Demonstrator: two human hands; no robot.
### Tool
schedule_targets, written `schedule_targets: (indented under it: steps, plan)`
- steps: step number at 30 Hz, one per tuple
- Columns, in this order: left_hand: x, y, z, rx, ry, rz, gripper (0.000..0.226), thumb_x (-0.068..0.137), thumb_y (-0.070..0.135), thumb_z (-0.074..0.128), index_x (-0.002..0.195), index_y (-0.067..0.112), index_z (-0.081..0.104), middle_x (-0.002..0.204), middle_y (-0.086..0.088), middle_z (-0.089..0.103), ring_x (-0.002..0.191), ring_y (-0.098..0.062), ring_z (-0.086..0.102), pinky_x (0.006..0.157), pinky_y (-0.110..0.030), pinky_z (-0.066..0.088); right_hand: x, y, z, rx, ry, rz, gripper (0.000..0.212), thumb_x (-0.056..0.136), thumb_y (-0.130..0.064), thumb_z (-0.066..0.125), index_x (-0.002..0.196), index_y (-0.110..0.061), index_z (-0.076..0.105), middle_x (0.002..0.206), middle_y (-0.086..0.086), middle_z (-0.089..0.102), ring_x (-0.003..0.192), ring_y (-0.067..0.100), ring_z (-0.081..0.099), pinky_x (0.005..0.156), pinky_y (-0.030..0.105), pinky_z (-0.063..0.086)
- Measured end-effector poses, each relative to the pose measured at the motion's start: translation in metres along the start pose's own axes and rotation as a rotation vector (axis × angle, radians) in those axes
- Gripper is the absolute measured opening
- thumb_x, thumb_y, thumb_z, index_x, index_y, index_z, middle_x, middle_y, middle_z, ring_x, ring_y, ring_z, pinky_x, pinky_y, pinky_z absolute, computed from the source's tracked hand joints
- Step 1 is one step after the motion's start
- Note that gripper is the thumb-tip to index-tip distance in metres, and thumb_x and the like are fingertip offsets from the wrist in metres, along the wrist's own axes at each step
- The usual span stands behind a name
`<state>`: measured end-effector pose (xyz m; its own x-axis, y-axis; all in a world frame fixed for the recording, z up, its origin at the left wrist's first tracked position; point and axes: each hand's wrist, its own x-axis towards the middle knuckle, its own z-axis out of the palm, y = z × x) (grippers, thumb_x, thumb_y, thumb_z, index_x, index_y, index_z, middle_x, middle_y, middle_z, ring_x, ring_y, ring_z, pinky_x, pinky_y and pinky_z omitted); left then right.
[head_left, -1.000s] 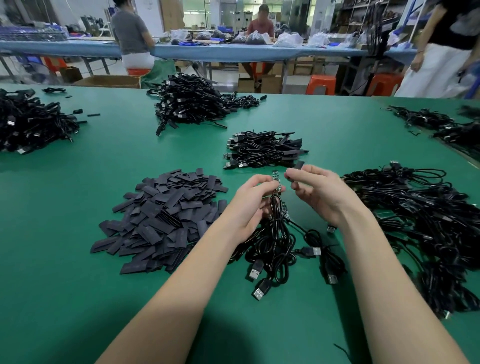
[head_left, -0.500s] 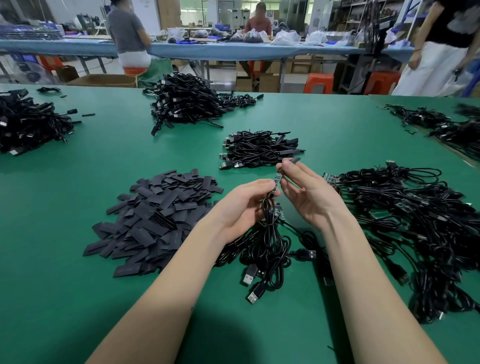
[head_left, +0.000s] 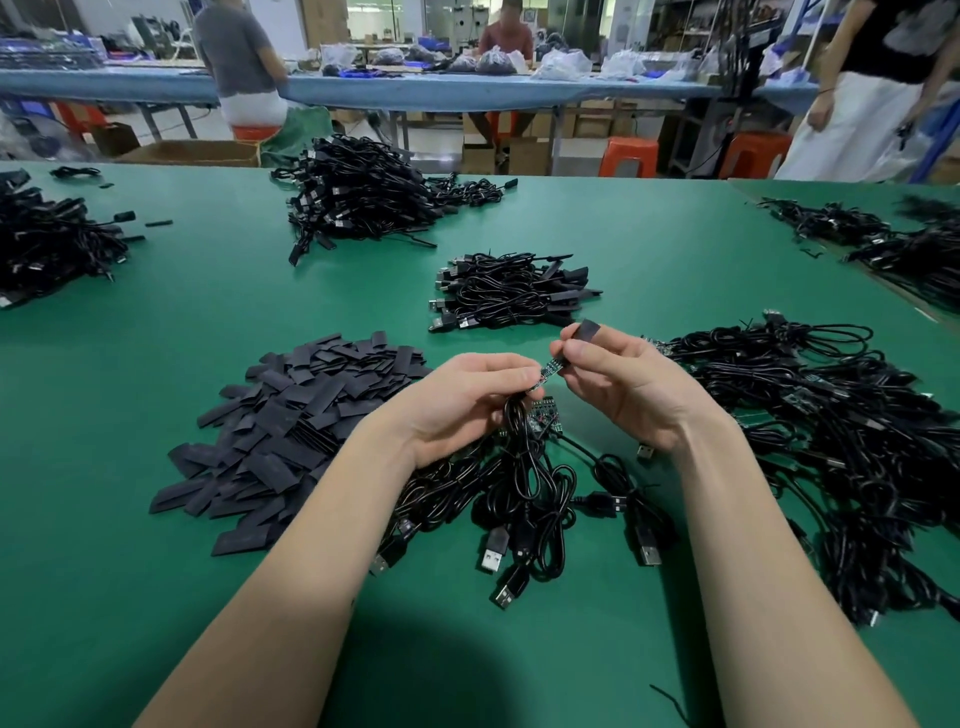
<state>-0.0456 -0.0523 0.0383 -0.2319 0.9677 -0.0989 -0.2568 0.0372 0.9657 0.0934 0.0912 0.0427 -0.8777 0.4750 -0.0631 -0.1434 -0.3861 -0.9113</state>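
My left hand (head_left: 457, 400) grips a bundle of black USB cables (head_left: 524, 488) and pinches a small circuit board (head_left: 548, 373) at one cable's end. A flat black sleeve (head_left: 586, 331) is pinched in my right hand (head_left: 623, 384), its open end meeting the board's tip. Further small boards (head_left: 543, 415) hang below my left fingers. The bundle's USB plugs lie on the green table (head_left: 208, 306).
A heap of flat black sleeves (head_left: 296, 421) lies at the left. A small stack of sleeved cables (head_left: 509, 293) sits ahead, a large loose cable heap (head_left: 831, 441) at the right. More cable piles (head_left: 358, 202) lie farther back. People work at a far blue table.
My right hand has risen and brought the black sleeve onto the tip of the board that my left hand holds up. The view has shifted slightly.
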Motion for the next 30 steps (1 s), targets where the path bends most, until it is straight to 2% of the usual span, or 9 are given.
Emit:
schedule_targets:
  steps: [4,7,10,16,19,22,25,27,30]
  plan:
    - [-0.003,0.003,0.0,0.011,0.011,0.003,0.007,0.094,0.007,0.059,0.098,0.008,0.065,0.079,0.001,0.066,0.075,-0.007,0.059,0.073,-0.022,0.042,0.002,0.005,0.003,-0.039,-0.035,-0.088,0.047,0.043,-0.032,0.102,0.083,-0.022,0.082,0.091,0.0,0.077,0.075,0.007,0.071,0.073,0.02,0.057]
    - [-0.003,0.002,0.001,-0.009,0.047,0.029,0.011,0.096,0.006,0.057,0.104,0.007,0.064,0.08,0.0,0.065,0.075,-0.008,0.058,0.074,-0.025,0.038,0.002,0.012,0.009,-0.007,-0.042,-0.136,0.032,0.054,-0.022,0.097,0.081,-0.025,0.08,0.094,-0.001,0.078,0.081,0.007,0.071,0.076,0.02,0.056]
    - [-0.003,0.001,0.001,0.024,0.039,0.04,0.01,0.095,0.007,0.058,0.103,0.007,0.064,0.08,0.001,0.066,0.077,-0.007,0.059,0.078,-0.023,0.042,0.0,0.017,0.013,-0.019,-0.027,-0.148,0.028,0.057,-0.021,0.094,0.081,-0.025,0.08,0.093,-0.001,0.077,0.083,0.007,0.071,0.077,0.019,0.056]
    - [-0.004,0.003,0.002,0.073,-0.028,0.019,0.021,0.086,0.014,0.068,0.105,0.009,0.063,0.087,-0.001,0.073,0.081,-0.008,0.067,0.072,-0.017,0.052,-0.011,0.005,0.003,-0.159,-0.107,-0.075,0.021,0.061,-0.02,0.089,0.08,-0.023,0.079,0.088,0.0,0.076,0.078,0.008,0.07,0.071,0.017,0.055]
    - [-0.001,0.0,0.005,0.098,0.026,0.044,0.015,0.094,0.013,0.065,0.106,0.014,0.056,0.093,-0.006,0.075,0.082,-0.013,0.065,0.071,-0.021,0.051,-0.012,0.009,0.003,-0.093,0.0,-0.107,0.018,0.064,-0.016,0.086,0.08,-0.019,0.077,0.089,0.002,0.074,0.078,0.009,0.068,0.072,0.016,0.055]
    - [-0.001,-0.002,0.006,0.274,0.062,0.074,0.02,0.09,0.016,0.073,0.102,0.016,0.057,0.093,-0.005,0.072,0.072,-0.01,0.062,0.067,-0.018,0.05,-0.009,0.012,0.005,0.016,0.119,-0.104,0.019,0.069,-0.011,0.08,0.086,-0.011,0.073,0.09,0.003,0.07,0.077,0.009,0.067,0.073,0.015,0.055]
    - [0.001,-0.003,0.007,0.425,0.167,0.13,0.019,0.084,0.015,0.08,0.093,0.018,0.064,0.085,-0.003,0.067,0.075,-0.016,0.058,0.074,-0.029,0.045,-0.009,0.01,0.003,0.046,0.157,-0.082,0.02,0.072,-0.012,0.078,0.089,-0.006,0.071,0.087,0.004,0.072,0.077,0.01,0.068,0.073,0.015,0.055]
    - [0.004,-0.003,0.008,0.501,0.231,0.187,0.017,0.082,0.013,0.081,0.09,0.019,0.067,0.082,0.0,0.07,0.078,-0.015,0.062,0.081,-0.036,0.051,-0.011,0.007,-0.001,0.059,0.154,-0.081,0.012,0.076,-0.012,0.076,0.086,-0.005,0.073,0.087,0.007,0.073,0.08,0.011,0.07,0.074,0.016,0.056]
    - [0.006,-0.001,0.011,0.567,0.267,0.275,0.015,0.081,0.015,0.082,0.09,0.018,0.071,0.082,-0.001,0.075,0.08,-0.011,0.07,0.089,-0.036,0.057,-0.012,0.005,-0.006,0.083,0.151,-0.102,0.008,0.086,-0.009,0.073,0.091,-0.004,0.073,0.089,0.007,0.075,0.084,0.011,0.072,0.076,0.016,0.057]
